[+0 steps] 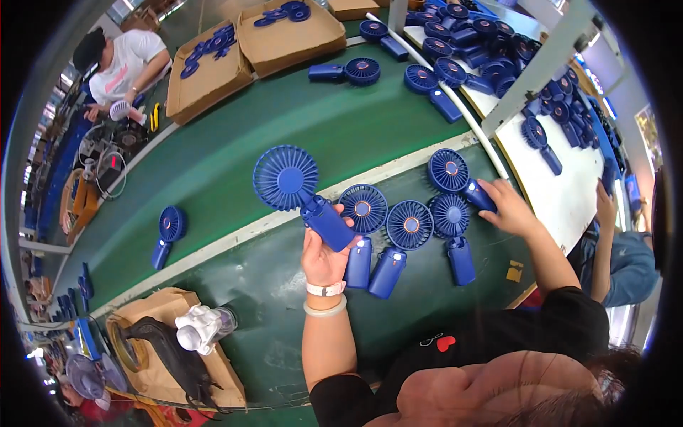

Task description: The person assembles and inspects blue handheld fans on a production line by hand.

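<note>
My left hand (324,260) is closed around the handle of a blue handheld fan (287,178), raised above the bench with its round grille up and to the left. At the right, my right hand (514,210) has its fingers on the handle of another blue handheld fan (449,171), which lies at the bench's far edge. Between my hands, more fans lie in a row: a left one (362,208) partly behind the held fan, a middle one (410,224), and a right one (450,215). Their handles point toward me.
A green conveyor belt (220,171) runs beyond the dark green bench (284,334), carrying scattered fans. Cardboard trays (292,43) stand past it. Fans pile up on a white table (530,167) at right. A cardboard box (228,384) with tape sits lower left. Co-workers (128,64) are nearby.
</note>
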